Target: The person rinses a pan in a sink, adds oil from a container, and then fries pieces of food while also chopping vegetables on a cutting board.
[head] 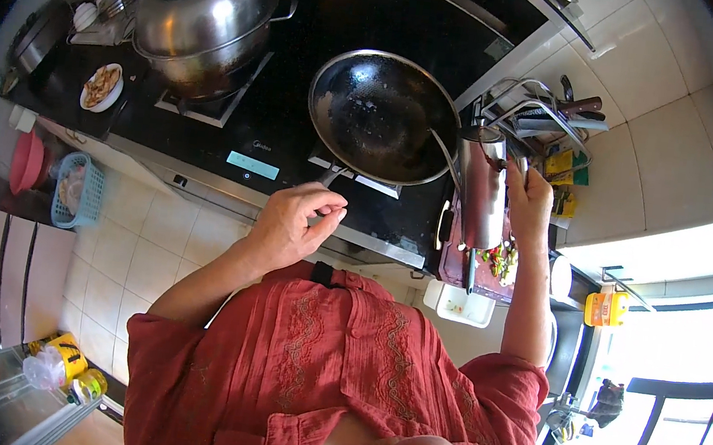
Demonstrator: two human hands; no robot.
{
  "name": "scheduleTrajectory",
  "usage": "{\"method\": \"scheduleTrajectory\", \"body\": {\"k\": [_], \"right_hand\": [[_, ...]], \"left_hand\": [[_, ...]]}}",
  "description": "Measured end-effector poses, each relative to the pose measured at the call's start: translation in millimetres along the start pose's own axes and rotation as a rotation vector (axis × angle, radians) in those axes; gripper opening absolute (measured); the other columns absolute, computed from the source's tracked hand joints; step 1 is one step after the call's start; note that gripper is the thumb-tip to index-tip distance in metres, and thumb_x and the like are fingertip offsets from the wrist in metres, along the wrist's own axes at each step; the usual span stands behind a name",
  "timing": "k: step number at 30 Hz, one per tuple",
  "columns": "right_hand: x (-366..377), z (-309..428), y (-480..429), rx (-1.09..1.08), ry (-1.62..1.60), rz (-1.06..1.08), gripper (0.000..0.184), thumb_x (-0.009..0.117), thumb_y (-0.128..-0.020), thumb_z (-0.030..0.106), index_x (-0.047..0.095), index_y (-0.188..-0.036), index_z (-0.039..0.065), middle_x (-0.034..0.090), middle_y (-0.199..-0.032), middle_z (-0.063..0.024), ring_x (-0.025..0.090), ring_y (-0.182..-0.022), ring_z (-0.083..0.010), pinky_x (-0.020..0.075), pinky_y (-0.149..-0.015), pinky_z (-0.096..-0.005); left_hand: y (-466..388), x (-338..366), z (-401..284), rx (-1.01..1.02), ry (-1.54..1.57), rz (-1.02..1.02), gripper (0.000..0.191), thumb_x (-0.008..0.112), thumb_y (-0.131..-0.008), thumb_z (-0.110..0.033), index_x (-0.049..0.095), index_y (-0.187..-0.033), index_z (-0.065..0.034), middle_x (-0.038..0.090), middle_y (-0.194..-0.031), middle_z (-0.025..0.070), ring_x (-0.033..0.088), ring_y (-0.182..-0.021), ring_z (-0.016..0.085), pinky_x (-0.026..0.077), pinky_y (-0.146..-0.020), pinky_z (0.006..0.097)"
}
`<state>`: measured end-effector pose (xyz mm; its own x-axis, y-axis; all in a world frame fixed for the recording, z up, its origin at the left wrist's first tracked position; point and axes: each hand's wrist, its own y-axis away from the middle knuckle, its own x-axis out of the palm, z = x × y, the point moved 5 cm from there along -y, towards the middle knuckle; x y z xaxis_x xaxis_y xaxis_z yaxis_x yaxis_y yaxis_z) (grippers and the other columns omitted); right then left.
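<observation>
My right hand (530, 199) grips the handle of a stainless steel oil pot (479, 197) with a long thin spout. The pot is upright, and its spout reaches over the right rim of a dark wok (381, 120) on the hob. My left hand (297, 219) is beside the end of the wok's handle (331, 176), with fingers curled and thumb near the fingertips. It holds nothing that I can see. Behind the oil pot, chopped green and red peppers and pale pieces (498, 264) lie on a reddish cutting board (454, 260), along with a knife, partly hidden.
A large lidded steel pot (210, 28) sits on the left burner. Left of it, a white bowl (102, 88) holds brown food pieces. A rack with several knives (567, 111) stands behind the oil pot. A white plastic container (465, 306) is at the counter's front edge.
</observation>
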<state>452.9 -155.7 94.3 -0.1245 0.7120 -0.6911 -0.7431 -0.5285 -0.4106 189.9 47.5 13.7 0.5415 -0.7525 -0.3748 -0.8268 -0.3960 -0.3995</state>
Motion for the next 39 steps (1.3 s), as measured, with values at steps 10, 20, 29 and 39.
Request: {"method": "scheduleTrajectory", "body": {"k": [10, 20, 29, 39], "right_hand": [[7, 16, -6, -0.015, 0.063, 0.106, 0.029, 0.060, -0.089, 0.023, 0.056, -0.078, -0.004, 0.051, -0.060, -0.0166, 0.039, -0.055, -0.0177, 0.0406, -0.054, -0.0350], [18, 40, -22, -0.091, 0.043, 0.155, 0.032, 0.061, -0.087, 0.025, 0.057, -0.076, -0.004, 0.050, -0.059, -0.0185, 0.042, -0.052, -0.0216, 0.0398, -0.053, -0.0359], [49, 58, -60, -0.147, -0.044, 0.080, 0.037, 0.061, -0.087, 0.030, 0.058, -0.075, -0.005, 0.053, -0.061, -0.0227, 0.048, -0.052, -0.0301, 0.0424, -0.054, -0.0390], [62, 30, -111, -0.160, -0.003, -0.076, 0.042, 0.061, -0.087, 0.033, 0.058, -0.071, -0.006, 0.056, -0.064, -0.0247, 0.054, -0.057, -0.0381, 0.0427, -0.056, -0.0430]], "left_hand": [[5, -5, -2, 0.005, -0.023, -0.008, 0.012, 0.065, -0.084, -0.007, 0.065, -0.095, 0.0000, 0.066, -0.086, 0.0096, 0.066, -0.073, 0.019, 0.054, -0.063, 0.0282], [4, -9, -3, 0.003, -0.044, -0.026, 0.011, 0.065, -0.084, -0.007, 0.064, -0.091, 0.0004, 0.065, -0.083, 0.0105, 0.066, -0.069, 0.022, 0.054, -0.061, 0.0290], [-1, -14, 0, -0.004, -0.074, -0.031, 0.013, 0.066, -0.084, -0.009, 0.065, -0.092, 0.0003, 0.065, -0.083, 0.0107, 0.066, -0.072, 0.021, 0.053, -0.062, 0.0285], [-5, -26, 11, -0.051, -0.068, -0.082, 0.013, 0.064, -0.084, -0.008, 0.065, -0.094, 0.0002, 0.065, -0.085, 0.0110, 0.066, -0.071, 0.021, 0.054, -0.062, 0.0289]]}}
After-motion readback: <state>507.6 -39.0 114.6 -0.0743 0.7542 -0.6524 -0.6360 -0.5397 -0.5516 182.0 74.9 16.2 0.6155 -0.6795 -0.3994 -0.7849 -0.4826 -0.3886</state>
